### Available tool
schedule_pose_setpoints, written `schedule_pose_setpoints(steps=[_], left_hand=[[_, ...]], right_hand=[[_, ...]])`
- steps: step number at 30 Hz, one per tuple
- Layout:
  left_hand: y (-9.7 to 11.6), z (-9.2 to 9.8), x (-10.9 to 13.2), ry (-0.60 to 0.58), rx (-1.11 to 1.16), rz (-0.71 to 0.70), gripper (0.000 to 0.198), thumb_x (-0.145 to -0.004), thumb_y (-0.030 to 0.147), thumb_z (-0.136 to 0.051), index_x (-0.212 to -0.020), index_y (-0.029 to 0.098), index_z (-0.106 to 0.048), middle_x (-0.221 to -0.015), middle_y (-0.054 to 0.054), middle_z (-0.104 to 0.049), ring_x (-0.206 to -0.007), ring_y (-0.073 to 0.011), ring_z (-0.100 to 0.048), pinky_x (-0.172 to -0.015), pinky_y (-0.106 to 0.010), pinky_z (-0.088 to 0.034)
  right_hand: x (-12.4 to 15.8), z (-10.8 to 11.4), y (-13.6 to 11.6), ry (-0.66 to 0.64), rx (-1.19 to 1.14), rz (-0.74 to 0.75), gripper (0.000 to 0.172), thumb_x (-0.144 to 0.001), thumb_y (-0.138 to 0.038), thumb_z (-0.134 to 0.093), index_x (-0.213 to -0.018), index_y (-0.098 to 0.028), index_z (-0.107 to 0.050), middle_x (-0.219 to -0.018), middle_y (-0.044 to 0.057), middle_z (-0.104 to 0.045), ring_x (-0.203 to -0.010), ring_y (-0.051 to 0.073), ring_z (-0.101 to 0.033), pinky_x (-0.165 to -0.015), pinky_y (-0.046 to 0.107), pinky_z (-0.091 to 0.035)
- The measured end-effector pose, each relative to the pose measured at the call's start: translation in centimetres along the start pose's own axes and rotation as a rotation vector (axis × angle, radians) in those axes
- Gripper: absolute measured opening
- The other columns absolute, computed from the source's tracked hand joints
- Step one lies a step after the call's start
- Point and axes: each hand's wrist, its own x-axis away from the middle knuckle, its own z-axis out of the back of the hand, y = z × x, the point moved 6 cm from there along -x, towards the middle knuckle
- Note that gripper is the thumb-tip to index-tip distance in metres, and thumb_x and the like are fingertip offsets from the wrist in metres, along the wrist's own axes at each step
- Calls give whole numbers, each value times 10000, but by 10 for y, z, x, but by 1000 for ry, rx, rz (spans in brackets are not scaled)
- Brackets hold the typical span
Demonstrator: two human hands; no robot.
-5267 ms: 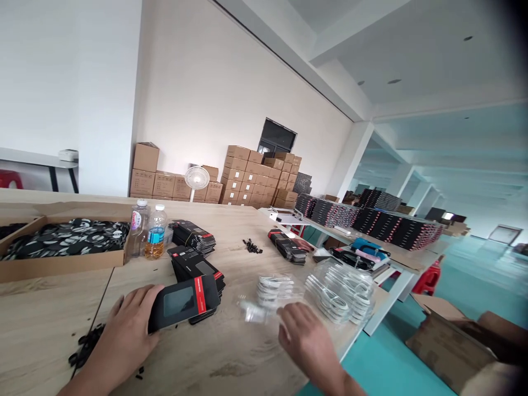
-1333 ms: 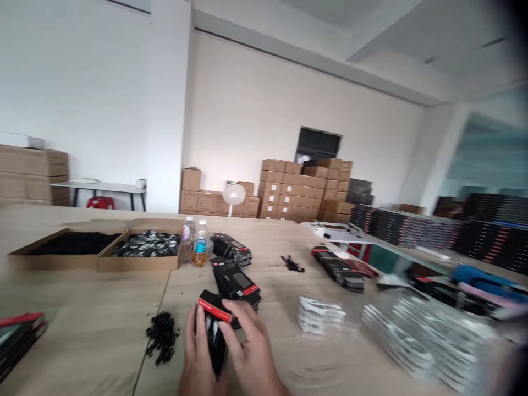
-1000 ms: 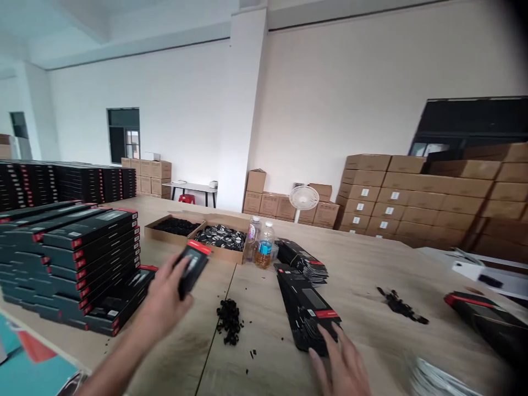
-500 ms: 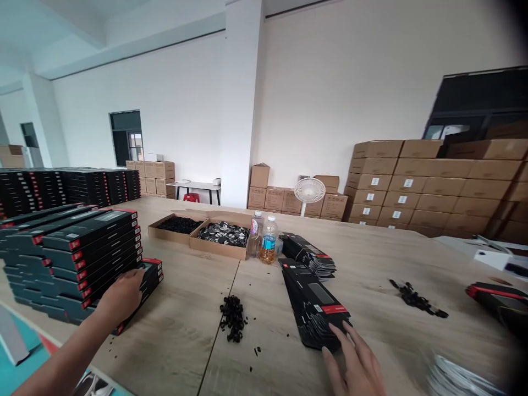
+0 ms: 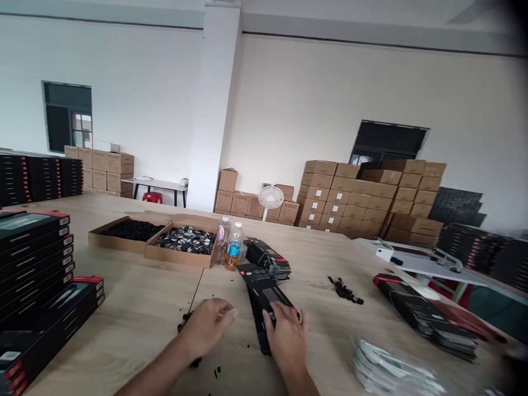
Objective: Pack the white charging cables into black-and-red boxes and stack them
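Note:
My left hand [image 5: 208,325] hangs over the table beside a small pile of black plastic bits [image 5: 184,320], partly covering it. Its fingers are loosely bent, a little apart, and nothing shows in them. My right hand [image 5: 285,336] is at the near end of a fanned stack of flat black cartons with red bands. Thumb and fingers lie across the top flat carton [image 5: 258,283], on either side of it; the fingertips are partly hidden. Behind it lies a second bundle of flat black cartons [image 5: 267,257].
Filled black boxes [image 5: 33,264] are stacked at the left. Two cardboard trays [image 5: 117,246] hold black parts, next to two bottles [image 5: 233,248]. On the right lie black parts [image 5: 345,290], a banded carton bundle [image 5: 416,308] and clear-bagged white items [image 5: 388,366].
The view has swung right. My left hand has left the stacked boxes and come across toward the middle. My right hand has moved onto the top flat carton.

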Motion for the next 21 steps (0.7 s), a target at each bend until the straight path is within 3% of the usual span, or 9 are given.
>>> schedule_pose_setpoints(steps=[2, 5, 8, 10, 13, 15, 18, 21], left_hand=[[1, -24, -3, -38, 49, -9, 471, -941, 483, -442, -699, 177, -706, -686, -44, -713, -671, -207, -651, -654, -276, -467], [2, -45, 1, -63, 250, -34, 510, -970, 526, -379, -787, 176, -701, -810, -53, -724, -804, -211, -655, -752, -289, -488], [-4, -54, 1, -63, 760, 43, 488, -926, 594, -460, -988, 173, -698, -997, -87, -730, -994, -229, -654, -926, -340, -490], [-19, -52, -4, 16, 1052, 200, 514, -870, 616, -541, -979, 139, -700, -963, -114, -735, -963, -245, -674, -915, -370, -516], [-50, -27, -11, 239, 1179, 367, 394, -810, 503, -648, -925, 129, -691, -906, -108, -737, -870, -228, -694, -793, -352, -572], [-69, -1, -16, 354, 1147, 381, 297, -785, 394, -675, -964, 157, -676, -945, -79, -738, -855, -204, -692, -717, -322, -590], [-88, 33, -18, 447, 1066, 382, 239, -736, 261, -708, -956, 172, -678, -958, -59, -740, -868, -195, -689, -647, -297, -603], [-96, 44, -18, 469, 992, 404, 215, -663, 148, -734, -873, 163, -694, -858, -45, -742, -818, -194, -694, -582, -267, -598]], right_hand=[[6, 10, -8, 2, -61, 90, 279, -963, -352, -481, -1015, -227, -725, -1025, 108, -768, -962, 288, -689, -1075, 551, -304], [9, 31, -33, 17, -142, 164, 251, -983, -312, -492, -1044, -246, -727, -991, 69, -783, -910, 247, -704, -1051, 477, -325], [3, 41, -80, 12, -252, 231, 249, -973, -259, -505, -1095, -263, -722, -1019, 60, -779, -909, 241, -695, -957, 447, -389], [-3, 36, -111, -20, -376, 262, 301, -973, -213, -468, -1138, -277, -711, -1067, 64, -768, -957, 244, -686, -911, 435, -434], [-15, 16, -140, -96, -601, 277, 328, -972, -202, -450, -1190, -260, -688, -1194, 75, -723, -1094, 235, -652, -944, 419, -483], [-22, -3, -140, -117, -706, 216, 300, -960, -208, -463, -1133, -237, -706, -1241, 88, -691, -1141, 227, -629, -974, 404, -495], [-25, -33, -126, -200, -764, 77, 243, -882, -137, -498, -923, -221, -723, -1075, 81, -714, -1027, 222, -656, -911, 376, -524], [-12, -58, -121, -391, -766, 46, 297, -727, -16, -508, -843, -217, -693, -907, 38, -701, -906, 209, -652, -826, 334, -524]])
